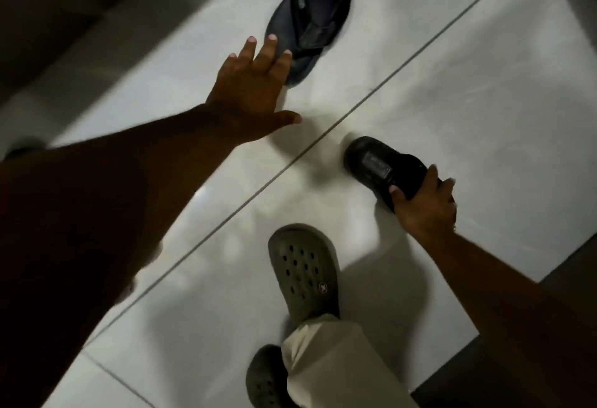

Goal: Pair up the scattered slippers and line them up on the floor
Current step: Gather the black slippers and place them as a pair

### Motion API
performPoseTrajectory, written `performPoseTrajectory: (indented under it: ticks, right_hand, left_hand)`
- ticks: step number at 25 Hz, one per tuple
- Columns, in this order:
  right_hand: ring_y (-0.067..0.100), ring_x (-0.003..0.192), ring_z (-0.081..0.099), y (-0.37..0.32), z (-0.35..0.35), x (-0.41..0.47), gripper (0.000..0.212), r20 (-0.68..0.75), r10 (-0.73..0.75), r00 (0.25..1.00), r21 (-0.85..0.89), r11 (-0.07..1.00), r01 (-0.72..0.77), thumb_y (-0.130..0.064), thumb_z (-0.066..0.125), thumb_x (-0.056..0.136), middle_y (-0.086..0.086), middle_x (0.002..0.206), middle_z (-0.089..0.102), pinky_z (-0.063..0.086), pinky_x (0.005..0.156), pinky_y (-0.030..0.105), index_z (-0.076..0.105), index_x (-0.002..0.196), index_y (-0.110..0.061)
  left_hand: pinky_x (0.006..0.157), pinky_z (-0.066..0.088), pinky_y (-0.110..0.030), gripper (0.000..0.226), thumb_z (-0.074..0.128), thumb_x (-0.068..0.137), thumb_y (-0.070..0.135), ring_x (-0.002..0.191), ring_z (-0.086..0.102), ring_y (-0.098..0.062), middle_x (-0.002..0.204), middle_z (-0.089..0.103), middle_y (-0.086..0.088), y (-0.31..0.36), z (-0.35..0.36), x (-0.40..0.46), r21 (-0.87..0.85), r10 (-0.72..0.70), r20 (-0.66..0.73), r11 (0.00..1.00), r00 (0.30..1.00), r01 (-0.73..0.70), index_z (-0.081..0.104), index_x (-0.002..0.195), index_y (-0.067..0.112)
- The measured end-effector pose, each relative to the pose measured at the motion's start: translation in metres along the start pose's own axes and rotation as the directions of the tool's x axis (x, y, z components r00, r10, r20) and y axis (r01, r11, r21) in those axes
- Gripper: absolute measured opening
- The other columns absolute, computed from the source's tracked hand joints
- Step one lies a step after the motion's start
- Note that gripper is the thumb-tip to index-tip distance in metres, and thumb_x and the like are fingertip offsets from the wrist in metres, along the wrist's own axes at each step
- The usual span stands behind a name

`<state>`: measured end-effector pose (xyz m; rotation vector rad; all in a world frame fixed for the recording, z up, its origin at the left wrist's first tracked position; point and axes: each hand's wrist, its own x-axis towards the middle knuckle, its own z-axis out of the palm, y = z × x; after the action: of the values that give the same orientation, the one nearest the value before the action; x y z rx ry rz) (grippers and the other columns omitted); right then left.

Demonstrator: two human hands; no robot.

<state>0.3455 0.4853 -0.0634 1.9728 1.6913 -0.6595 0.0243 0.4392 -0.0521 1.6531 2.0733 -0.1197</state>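
A dark navy strap slipper (pixel 315 10) lies on the white tiled floor (pixel 452 101) near the top centre. My left hand (pixel 255 91) is stretched out flat with fingers spread, its fingertips at the slipper's near end; whether they touch it I cannot tell. A black slide slipper (pixel 374 164) is at the right, toe pointing left and low over the floor. My right hand (pixel 423 204) is shut on its heel end.
My own feet wear olive green clogs (pixel 303 272) at the bottom centre, below beige trouser legs (pixel 339 365). A grout line (pixel 323 136) runs diagonally across the tiles. Dark floor or shadow borders the tiles at the top left and bottom right.
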Motion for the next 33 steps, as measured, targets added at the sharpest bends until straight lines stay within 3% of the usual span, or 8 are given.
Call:
performPoseTrajectory:
  ticks: [5, 8, 13, 17, 21, 24, 29, 33]
  right_hand:
    - [0.054, 0.126, 0.039, -0.011, 0.026, -0.003, 0.073, -0.04, 0.041, 0.998, 0.028, 0.999, -0.04, -0.04, 0.046, 0.094, 0.028, 0.152, 0.025, 0.035, 0.102, 0.058, 0.006, 0.152, -0.017]
    - [0.045, 0.127, 0.043, -0.039, 0.032, -0.009, 0.067, 0.06, 0.024, 0.998, 0.139, 0.99, -0.033, -0.037, 0.04, 0.098, 0.025, 0.149, 0.03, 0.038, 0.103, 0.05, 0.008, 0.152, -0.016]
    - [0.042, 0.122, 0.047, -0.087, 0.022, -0.011, 0.057, 0.141, 0.021, 0.99, 0.424, 0.902, -0.08, -0.021, 0.045, 0.097, 0.023, 0.142, 0.035, 0.043, 0.099, 0.044, 0.021, 0.148, -0.014]
    - [0.041, 0.112, 0.054, -0.127, 0.017, -0.011, 0.046, 0.11, 0.047, 0.993, 0.507, 0.856, -0.097, -0.028, 0.047, 0.096, 0.02, 0.136, 0.038, 0.049, 0.094, 0.042, 0.035, 0.139, -0.017]
    - [0.041, 0.109, 0.055, -0.171, 0.019, -0.012, 0.038, 0.023, -0.077, 0.997, 0.409, 0.911, 0.061, -0.031, 0.044, 0.096, 0.018, 0.128, 0.041, 0.043, 0.091, 0.039, 0.043, 0.13, -0.015]
    - [0.038, 0.107, 0.055, -0.205, 0.025, -0.015, 0.035, 0.018, -0.235, 0.972, 0.399, 0.893, 0.208, -0.031, 0.047, 0.095, 0.015, 0.124, 0.041, 0.045, 0.087, 0.039, 0.047, 0.125, -0.014]
    - [0.038, 0.106, 0.056, -0.25, 0.036, -0.019, 0.037, 0.044, -0.445, 0.895, 0.278, 0.866, 0.416, -0.031, 0.05, 0.095, 0.018, 0.126, 0.04, 0.046, 0.088, 0.036, 0.047, 0.127, -0.012]
    - [0.042, 0.113, 0.053, -0.263, 0.039, -0.026, 0.046, 0.045, -0.519, 0.853, 0.159, 0.847, 0.507, -0.033, 0.05, 0.095, 0.023, 0.129, 0.04, 0.043, 0.095, 0.038, 0.04, 0.133, -0.01]
  left_hand:
    - [0.113, 0.001, -0.066, 0.083, 0.049, 0.086, 0.056, 0.148, -0.007, -0.04, 0.164, -0.006, -0.007, -0.008, -0.003, 0.096, 0.199, 0.073, 0.056, 0.976, 0.996, -0.083, 0.005, 0.152, 0.029]
    - [0.113, 0.019, -0.064, 0.081, 0.054, 0.089, 0.046, 0.147, 0.009, -0.04, 0.164, -0.001, -0.008, -0.011, -0.002, 0.111, 0.182, 0.072, 0.178, 0.978, 0.981, -0.105, 0.006, 0.152, 0.028]
    - [0.089, 0.048, -0.057, 0.058, 0.058, 0.088, 0.025, 0.118, 0.049, -0.049, 0.15, 0.031, -0.017, -0.017, 0.013, 0.055, -0.033, -0.073, 0.116, 0.996, 0.991, 0.078, 0.037, 0.141, 0.016]
    - [0.069, 0.041, -0.035, 0.019, 0.055, 0.089, 0.021, 0.094, 0.059, -0.043, 0.125, 0.05, -0.02, -0.033, 0.032, -0.006, -0.047, -0.307, 0.001, 0.951, 0.952, 0.307, 0.059, 0.104, 0.01]
    - [0.085, 0.022, -0.034, 0.046, 0.061, 0.076, 0.044, 0.125, 0.037, -0.034, 0.146, 0.039, -0.009, -0.045, 0.06, -0.023, -0.132, -0.497, 0.017, 0.859, 0.867, 0.495, 0.065, 0.116, 0.022]
    - [0.115, 0.015, -0.049, 0.038, 0.062, 0.082, 0.043, 0.145, 0.014, -0.041, 0.159, 0.023, -0.015, -0.035, 0.078, -0.039, -0.247, -0.495, 0.017, 0.84, 0.869, 0.484, 0.069, 0.113, 0.022]
    - [0.118, 0.01, -0.053, 0.041, 0.055, 0.089, 0.041, 0.146, 0.015, -0.04, 0.158, 0.024, -0.019, -0.028, 0.082, -0.051, -0.393, -0.661, 0.061, 0.673, 0.748, 0.627, 0.061, 0.122, 0.018]
    - [0.118, 0.009, -0.055, 0.041, 0.056, 0.088, 0.042, 0.147, 0.014, -0.037, 0.16, 0.021, -0.015, -0.035, 0.076, -0.055, -0.494, -0.676, 0.073, 0.614, 0.733, 0.615, 0.06, 0.122, 0.019]
